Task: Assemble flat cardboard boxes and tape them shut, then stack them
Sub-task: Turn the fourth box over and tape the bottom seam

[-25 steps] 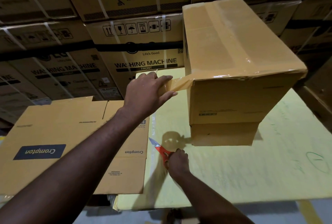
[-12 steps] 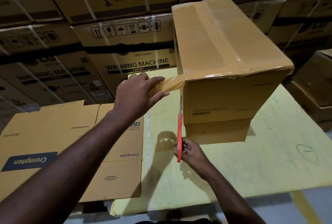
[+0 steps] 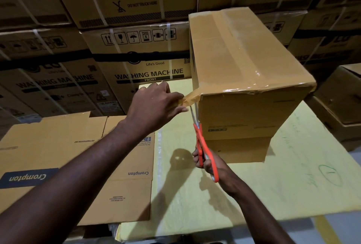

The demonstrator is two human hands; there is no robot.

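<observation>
On the yellow table (image 3: 293, 185), toward its far right: a box (image 3: 244, 63), erected and standing tall, top flaps down and sealed under a glossy band; inside hidden, so no telling what it holds. Off the box's near-left top corner, a strip of tape (image 3: 192, 98) drawn taut to the left; pinched at its end between thumb and fingers of the left hand (image 3: 154, 104). Below the strip, scissors (image 3: 203, 146), orange-handled, pointing up just beside the box's left edge, blades slightly parted with their tips at the strip; gripped by the right hand (image 3: 210, 162), fingers curled through and round the handles. At the table's left edge, a flat box (image 3: 68, 146), lying unfolded, marked Crompton, partly under the left forearm. Behind everything, a wall of strapped cartons (image 3: 140, 63), one printed WASHING MACHINE; all closed. Far right, a low carton (image 3: 341, 97) beside the table; too dark to tell whether open.
</observation>
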